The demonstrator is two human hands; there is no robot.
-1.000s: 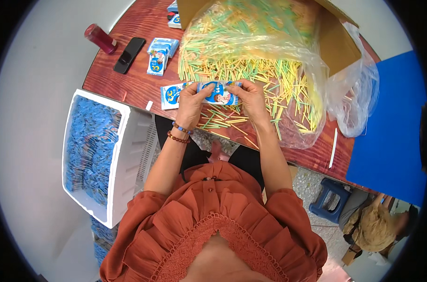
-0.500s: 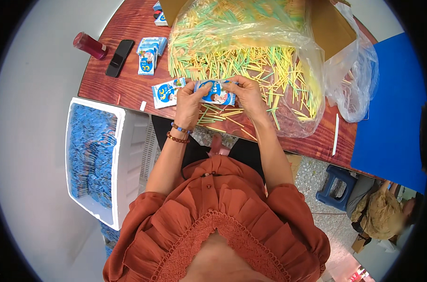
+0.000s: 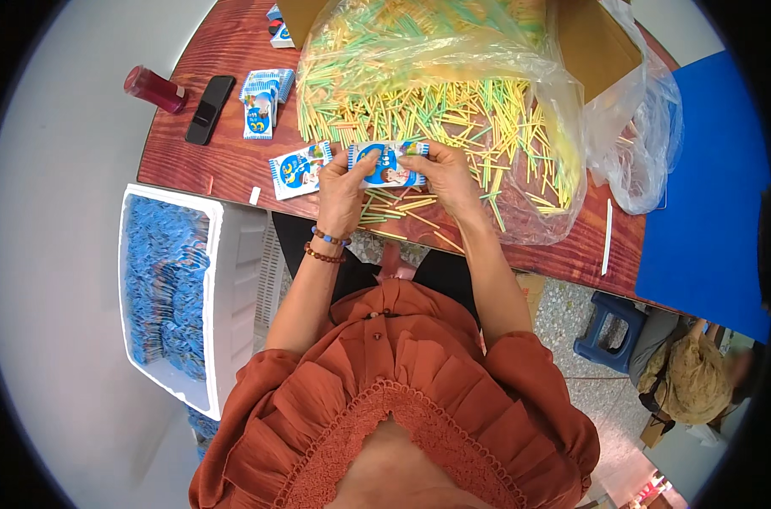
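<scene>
A small blue and white packet [image 3: 391, 172] lies flat between my two hands, over the table's near edge. My left hand [image 3: 343, 191] pinches its left end, thumb on top. At the packet's upper right corner, the thumb and fingers of my right hand [image 3: 450, 180] are closed on it. A similar blue and white packet [image 3: 300, 170] rests on the table just left of my left hand. Thin yellow, green and orange sticks [image 3: 402, 205] are scattered below and beyond the packet. A large clear plastic bag [image 3: 453, 51] spills many more of them.
Stacked packets [image 3: 262, 102], a black phone [image 3: 210, 109] and a red-filled bottle [image 3: 154, 89] are on the table's left. A white foam box [image 3: 214, 280] full of blue packets stands beside it. At right are a crumpled plastic bag [image 3: 636, 161], a blue board [image 3: 699, 204] and a stool [image 3: 608, 331].
My right thumb and fingers have shifted slightly along the packet's right end. Both hands still hold it in nearly the same spot, and the whole view has moved a little.
</scene>
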